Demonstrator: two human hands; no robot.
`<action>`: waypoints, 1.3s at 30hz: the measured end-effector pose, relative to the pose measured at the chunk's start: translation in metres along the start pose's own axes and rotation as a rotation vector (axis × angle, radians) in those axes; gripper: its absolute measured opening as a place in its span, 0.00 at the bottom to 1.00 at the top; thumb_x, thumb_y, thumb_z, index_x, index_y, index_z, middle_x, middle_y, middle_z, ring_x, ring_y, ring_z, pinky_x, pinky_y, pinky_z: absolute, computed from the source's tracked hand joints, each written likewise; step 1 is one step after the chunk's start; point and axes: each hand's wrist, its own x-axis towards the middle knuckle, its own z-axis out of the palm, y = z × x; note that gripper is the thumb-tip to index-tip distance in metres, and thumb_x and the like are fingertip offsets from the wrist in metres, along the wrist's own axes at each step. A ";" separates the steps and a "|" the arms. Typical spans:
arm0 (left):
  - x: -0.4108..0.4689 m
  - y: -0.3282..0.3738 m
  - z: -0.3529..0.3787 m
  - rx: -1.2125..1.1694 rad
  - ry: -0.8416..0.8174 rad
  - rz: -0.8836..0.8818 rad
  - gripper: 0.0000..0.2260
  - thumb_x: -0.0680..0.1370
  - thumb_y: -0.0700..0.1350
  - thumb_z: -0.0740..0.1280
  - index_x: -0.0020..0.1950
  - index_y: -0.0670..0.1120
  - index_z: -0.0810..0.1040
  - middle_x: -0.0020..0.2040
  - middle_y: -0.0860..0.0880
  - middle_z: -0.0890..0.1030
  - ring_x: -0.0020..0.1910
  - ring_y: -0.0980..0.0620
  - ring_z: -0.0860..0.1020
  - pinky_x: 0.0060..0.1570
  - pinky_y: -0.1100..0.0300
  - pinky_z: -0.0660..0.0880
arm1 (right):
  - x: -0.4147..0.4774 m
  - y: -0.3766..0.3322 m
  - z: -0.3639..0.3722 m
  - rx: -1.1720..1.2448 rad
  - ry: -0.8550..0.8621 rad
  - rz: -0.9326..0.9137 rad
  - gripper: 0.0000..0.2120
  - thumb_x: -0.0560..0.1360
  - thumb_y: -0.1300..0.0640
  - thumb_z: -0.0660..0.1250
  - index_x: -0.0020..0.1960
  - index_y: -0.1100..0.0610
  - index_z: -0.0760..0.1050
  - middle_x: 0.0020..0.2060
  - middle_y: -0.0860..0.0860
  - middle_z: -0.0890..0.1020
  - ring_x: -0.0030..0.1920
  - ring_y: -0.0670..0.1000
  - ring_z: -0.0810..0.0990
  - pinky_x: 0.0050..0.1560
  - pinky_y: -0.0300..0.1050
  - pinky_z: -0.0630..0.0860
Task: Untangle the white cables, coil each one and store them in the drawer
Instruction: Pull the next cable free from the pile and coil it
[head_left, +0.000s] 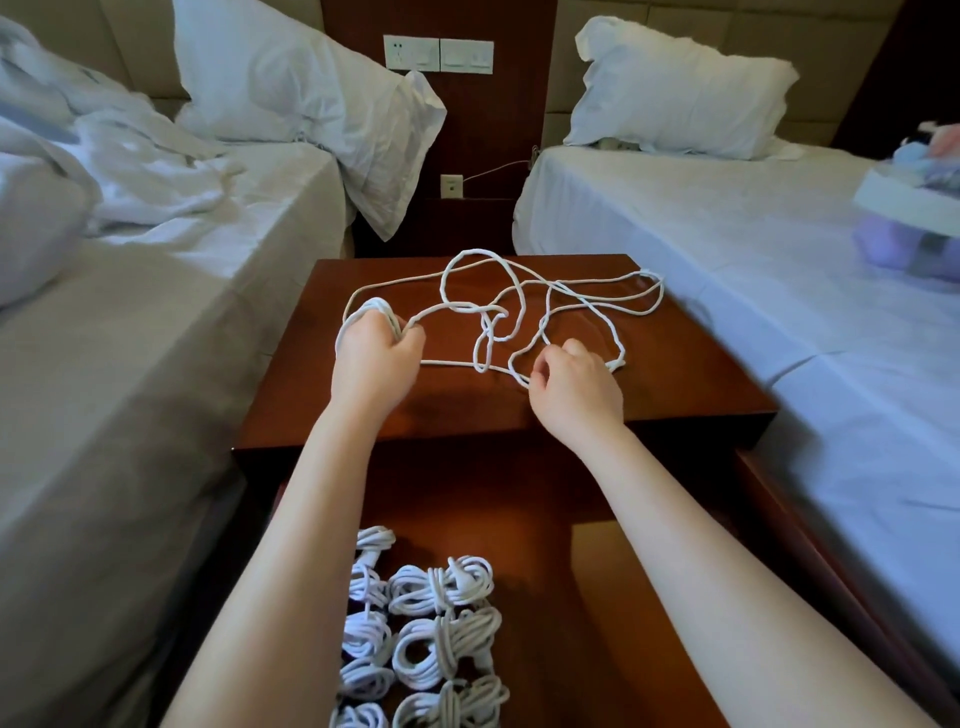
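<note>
A long white cable (550, 291) sprawls in loose, crossing loops over the top of a dark wooden nightstand (691, 364). My left hand (376, 345) grips a small coil of this cable wound around its fingers at the left of the tabletop. My right hand (574, 382) has curled fingers that pinch a strand near the middle right. Below the tabletop the drawer (623, 597) stands pulled out toward me. Several coiled white cables (441, 629) lie in rows on its left side, partly hidden by my left forearm.
A bed with rumpled white bedding (130, 208) flanks the nightstand on the left, a made bed (753, 249) on the right. A box with soft items (914, 208) sits on the right bed. Wall sockets and switches (439, 53) are behind.
</note>
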 end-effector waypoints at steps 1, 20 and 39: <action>0.000 0.000 0.000 0.003 -0.001 -0.001 0.21 0.79 0.40 0.63 0.27 0.46 0.61 0.27 0.50 0.64 0.25 0.54 0.63 0.20 0.71 0.62 | 0.000 0.000 0.002 0.009 0.010 -0.016 0.14 0.79 0.46 0.62 0.58 0.53 0.76 0.54 0.50 0.76 0.54 0.50 0.75 0.47 0.43 0.77; 0.002 0.008 0.010 0.059 0.001 0.028 0.19 0.79 0.43 0.63 0.29 0.44 0.62 0.30 0.49 0.67 0.28 0.54 0.65 0.26 0.67 0.61 | 0.029 -0.007 -0.011 0.531 0.440 -0.123 0.03 0.76 0.57 0.65 0.44 0.53 0.72 0.32 0.45 0.75 0.33 0.45 0.75 0.30 0.35 0.67; -0.004 0.011 0.010 -0.022 0.113 0.278 0.14 0.76 0.38 0.66 0.34 0.50 0.68 0.33 0.53 0.69 0.33 0.66 0.70 0.31 0.75 0.65 | 0.031 -0.012 -0.024 0.706 -0.363 -0.348 0.13 0.78 0.61 0.66 0.58 0.48 0.81 0.50 0.39 0.81 0.49 0.35 0.76 0.44 0.24 0.68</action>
